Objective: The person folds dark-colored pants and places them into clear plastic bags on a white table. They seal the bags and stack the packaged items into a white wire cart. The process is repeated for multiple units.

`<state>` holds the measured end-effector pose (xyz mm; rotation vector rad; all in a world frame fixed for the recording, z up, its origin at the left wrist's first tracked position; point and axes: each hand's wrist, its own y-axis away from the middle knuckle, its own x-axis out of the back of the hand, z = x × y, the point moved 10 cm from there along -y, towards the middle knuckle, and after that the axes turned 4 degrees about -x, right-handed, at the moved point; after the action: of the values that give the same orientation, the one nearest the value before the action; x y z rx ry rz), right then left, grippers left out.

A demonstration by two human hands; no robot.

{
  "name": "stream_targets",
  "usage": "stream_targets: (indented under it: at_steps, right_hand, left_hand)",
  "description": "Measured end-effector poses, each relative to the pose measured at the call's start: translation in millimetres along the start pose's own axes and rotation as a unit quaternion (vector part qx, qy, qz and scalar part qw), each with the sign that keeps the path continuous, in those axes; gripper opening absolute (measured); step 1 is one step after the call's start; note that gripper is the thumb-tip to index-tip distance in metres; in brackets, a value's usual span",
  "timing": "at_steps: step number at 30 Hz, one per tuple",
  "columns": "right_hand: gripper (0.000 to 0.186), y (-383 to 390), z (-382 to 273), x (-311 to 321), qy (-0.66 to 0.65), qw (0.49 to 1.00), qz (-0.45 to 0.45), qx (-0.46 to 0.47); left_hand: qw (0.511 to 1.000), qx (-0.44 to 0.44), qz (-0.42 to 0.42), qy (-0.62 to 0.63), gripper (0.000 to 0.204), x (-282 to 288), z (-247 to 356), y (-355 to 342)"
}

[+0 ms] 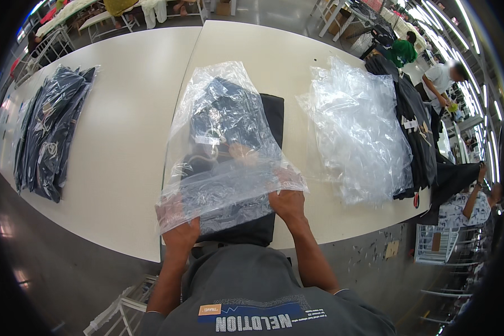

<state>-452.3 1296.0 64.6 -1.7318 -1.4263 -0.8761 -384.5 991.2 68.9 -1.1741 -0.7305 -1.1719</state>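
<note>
A clear plastic bag (176, 145) lies in front of me with a folded dark garment (224, 115) inside; a pale drawstring shows through the film. My left hand (178, 227) holds the bag's near edge at its left corner. At the right corner, my right hand (288, 196) grips the same edge, its fingers partly covered by the plastic. Under the bag lies another dark folded garment (273, 115), jutting out at the right and toward my body.
Bagged dark garments (56, 134) are stacked at the left. To the right sit a pile of clear plastic bags (358, 129) and dark garments (414, 123) along the table (123, 112) edge. Beyond that edge are other people, one (467, 213) handling dark cloth, and a white cart (437, 243).
</note>
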Motion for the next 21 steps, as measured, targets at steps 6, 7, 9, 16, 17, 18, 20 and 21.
stream_targets:
  at_steps: [6,7,9,16,17,18,20,21]
  right_hand:
    - [0.038,-60,14,15,-0.010,0.996,0.052,0.076]
    - [0.054,-91,12,10,0.065,0.995,-0.075,0.002]
    - [0.062,-171,-9,30,0.174,0.968,-0.183,-0.003]
    - [0.044,-171,-162,310,0.111,0.912,0.385,0.087]
    - [0.031,-139,-159,312,0.266,0.831,0.458,0.171]
    - [0.025,-114,-153,290,0.389,0.742,0.498,0.221]
    - [0.034,-116,-119,241,0.157,0.880,0.393,0.218]
    - [0.041,-122,-98,209,-0.115,0.924,0.321,0.175]
  left_hand:
    - [0.929,0.132,-0.341,-0.065,0.054,-30,-44,-86]
    - [0.917,0.134,-0.369,-0.075,0.054,-29,-54,-120]
    - [0.934,0.101,-0.329,-0.096,0.057,-8,-56,-222]
    - [0.931,-0.150,0.182,-0.278,0.021,252,34,-339]
    - [0.947,-0.064,0.144,-0.278,0.024,252,37,-325]
    - [0.930,-0.102,0.172,-0.309,0.030,225,44,-298]
    - [0.856,-0.174,0.202,-0.442,0.042,154,50,-243]
    - [0.985,-0.128,0.112,-0.036,0.047,93,3,-241]
